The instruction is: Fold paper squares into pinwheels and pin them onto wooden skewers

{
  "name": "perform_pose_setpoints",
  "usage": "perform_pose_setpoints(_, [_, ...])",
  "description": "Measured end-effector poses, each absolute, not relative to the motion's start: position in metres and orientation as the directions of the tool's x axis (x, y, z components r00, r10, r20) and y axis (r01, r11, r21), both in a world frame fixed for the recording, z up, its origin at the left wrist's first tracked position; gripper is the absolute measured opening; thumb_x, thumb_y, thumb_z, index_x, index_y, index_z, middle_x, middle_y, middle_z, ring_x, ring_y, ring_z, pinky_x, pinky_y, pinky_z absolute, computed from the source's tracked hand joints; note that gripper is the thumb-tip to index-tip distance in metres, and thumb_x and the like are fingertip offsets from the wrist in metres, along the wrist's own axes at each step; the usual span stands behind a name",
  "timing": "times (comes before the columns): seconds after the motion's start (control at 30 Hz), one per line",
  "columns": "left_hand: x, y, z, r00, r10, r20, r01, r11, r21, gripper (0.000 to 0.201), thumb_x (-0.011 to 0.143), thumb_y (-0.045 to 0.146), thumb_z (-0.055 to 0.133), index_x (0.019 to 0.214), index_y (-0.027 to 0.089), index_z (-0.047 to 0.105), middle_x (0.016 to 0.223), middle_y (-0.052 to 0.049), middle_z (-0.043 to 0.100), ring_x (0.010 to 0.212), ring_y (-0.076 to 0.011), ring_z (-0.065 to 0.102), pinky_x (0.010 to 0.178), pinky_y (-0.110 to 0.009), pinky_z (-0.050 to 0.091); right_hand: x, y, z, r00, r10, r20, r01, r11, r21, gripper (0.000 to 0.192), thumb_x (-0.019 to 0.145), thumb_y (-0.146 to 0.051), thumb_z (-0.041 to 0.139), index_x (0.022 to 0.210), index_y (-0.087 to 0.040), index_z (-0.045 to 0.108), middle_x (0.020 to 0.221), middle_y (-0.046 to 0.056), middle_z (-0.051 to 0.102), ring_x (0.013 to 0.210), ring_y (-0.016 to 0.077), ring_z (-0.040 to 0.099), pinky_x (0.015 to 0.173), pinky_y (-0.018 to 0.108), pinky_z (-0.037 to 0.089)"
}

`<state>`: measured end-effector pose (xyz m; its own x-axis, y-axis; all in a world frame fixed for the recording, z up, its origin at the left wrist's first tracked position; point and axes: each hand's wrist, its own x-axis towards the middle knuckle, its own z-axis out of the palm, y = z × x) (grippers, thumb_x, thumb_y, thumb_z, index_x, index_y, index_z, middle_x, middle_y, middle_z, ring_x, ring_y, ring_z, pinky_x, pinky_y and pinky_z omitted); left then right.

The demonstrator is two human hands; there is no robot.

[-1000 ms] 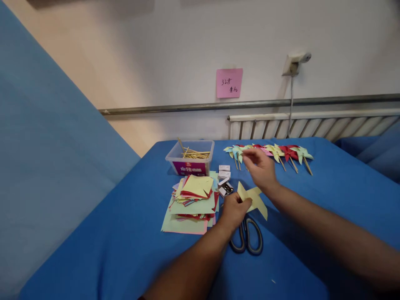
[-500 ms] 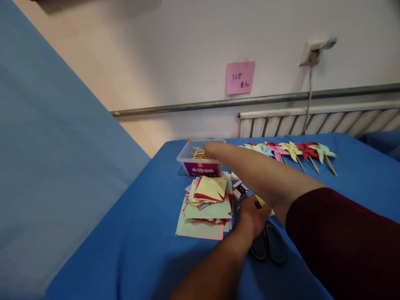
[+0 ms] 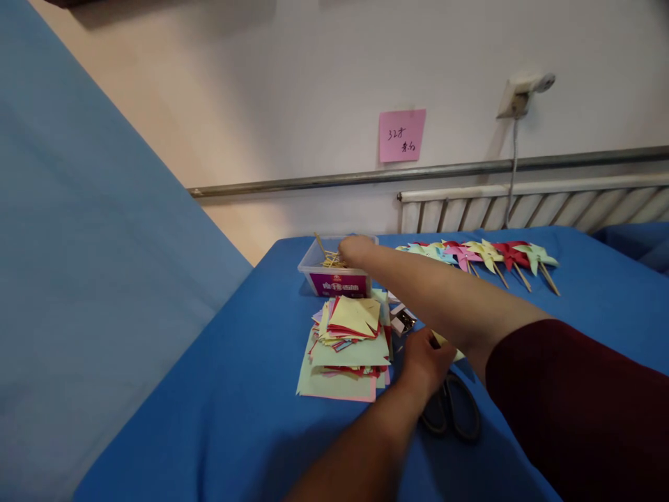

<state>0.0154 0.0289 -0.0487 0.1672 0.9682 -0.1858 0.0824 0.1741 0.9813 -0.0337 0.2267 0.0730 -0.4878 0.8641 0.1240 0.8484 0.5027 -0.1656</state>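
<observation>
Your left hand grasps the yellow paper above the blue surface, near the scissors, whose handles point toward you. The paper's visible strip slants down to the right; your right forearm covers most of it, so its long axis can't be told. Your right hand is at the right end of the plastic box, fingertips hidden, so you can't tell whether it grips anything. One of the sticks leans up and left. A second ago, that hand hovered near the pinwheels, leaving the paper's blades in view.
</observation>
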Motion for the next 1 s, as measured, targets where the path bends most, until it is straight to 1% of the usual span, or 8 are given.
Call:
perform_pose_setpoints(0.1, [0.016,0.029,-0.052,0.158,0.975,-0.155,0.052,0.148,0.988,0.011,0.064,0.027,0.068,0.063,0.017,0.065,0.066,-0.003,0.066,0.061,-0.0166,0.054,0.053,-0.026,0.038,-0.026,0.22,0.089,-0.466,0.862,0.198,0.846,0.5,-0.186,0.026,0.088,-0.029,0.055,0.098,-0.012,0.072,0.108,0.018,0.07,0.101,0.0283,0.065,0.085,0.033,0.047])
perform_pose_setpoints(0.23, [0.014,0.03,-0.053,0.211,0.966,-0.153,-0.049,0.166,0.985,0.016,0.066,0.026,0.067,0.078,0.016,0.07,0.078,-0.006,0.072,0.064,-0.018,0.059,0.059,-0.028,0.045,0.007,0.193,0.11,-0.38,0.847,0.373,0.826,0.492,-0.277,0.039,0.1,-0.035,0.033,0.126,-0.016,0.056,0.103,0.01,0.07,0.097,0.0198,0.065,0.084,0.029,0.044])
perform_pose_setpoints(0.3, [0.013,0.032,-0.051,0.201,0.968,-0.151,-0.049,0.164,0.985,0.019,0.066,0.026,0.068,0.082,0.016,0.071,0.081,-0.007,0.073,0.068,-0.0196,0.062,0.062,-0.029,0.047,0.037,0.163,0.111,-0.197,0.813,0.547,0.652,0.526,-0.547,0.042,0.099,-0.04,0.034,0.128,-0.016,0.053,0.079,0.003,0.068,0.079,0.016,0.065,0.075,0.026,0.045])
perform_pose_setpoints(0.37, [0.011,0.034,-0.048,0.161,0.977,-0.142,-0.036,0.149,0.988,0.018,0.066,0.026,0.069,0.079,0.014,0.072,0.08,-0.007,0.073,0.068,-0.0196,0.062,0.062,-0.029,0.047,0.07,0.123,0.103,0.004,0.797,0.604,0.458,0.536,-0.71,0.043,0.097,-0.045,0.034,0.121,-0.017,0.057,0.064,-0.001,0.06,0.064,0.0141,0.061,0.064,0.025,0.044])
perform_pose_setpoints(0.47, [0.01,0.036,-0.041,0.135,0.98,-0.147,-0.052,0.155,0.987,0.021,0.066,0.026,0.069,0.083,0.013,0.072,0.079,-0.006,0.072,0.065,-0.0176,0.062,0.062,-0.028,0.047,0.115,0.062,0.075,0.186,0.837,0.514,0.256,0.464,-0.848,0.035,0.093,-0.047,0.043,0.106,-0.02,0.06,0.055,-0.004,0.052,0.052,0.0125,0.051,0.054,0.024,0.04])
perform_pose_setpoints(0.63, [0.01,0.035,-0.028,0.056,0.988,-0.144,-0.058,0.147,0.987,0.024,0.067,0.029,0.069,0.083,0.012,0.072,0.074,-0.005,0.071,0.06,-0.0157,0.06,0.056,-0.026,0.045,0.144,0.01,0.012,0.259,0.93,0.262,0.153,0.228,-0.961,0.028,0.085,-0.045,0.054,0.075,-0.019,0.06,0.062,-0.001,0.057,0.058,0.0131,0.052,0.056,0.025,0.04])
perform_pose_setpoints(0.8, [0.007,0.038,-0.027,0.004,0.99,-0.137,-0.04,0.138,0.99,0.03,0.065,0.034,0.071,0.085,0.011,0.071,0.072,-0.004,0.069,0.053,-0.0125,0.055,0.05,-0.024,0.042,0.138,0.01,-0.03,0.103,0.987,0.126,0.044,0.122,-0.991,0.028,0.081,-0.042,0.059,0.097,-0.019,0.06,0.061,-0.003,0.059,0.053,0.012,0.051,0.052,0.024,0.037])
perform_pose_setpoints(1.0, [0.007,0.044,-0.033,-0.044,0.992,-0.121,-0.129,0.115,0.985,0.029,0.063,0.033,0.073,0.081,0.01,0.069,0.072,-0.005,0.069,0.055,-0.0126,0.056,0.053,-0.024,0.042,0.138,0.011,-0.04,-0.002,0.995,0.095,0.098,0.094,-0.991,0.019,0.086,-0.038,0.052,0.084,-0.02,0.056,0.06,-0.004,0.058,0.053,0.011,0.051,0.052,0.023,0.037])
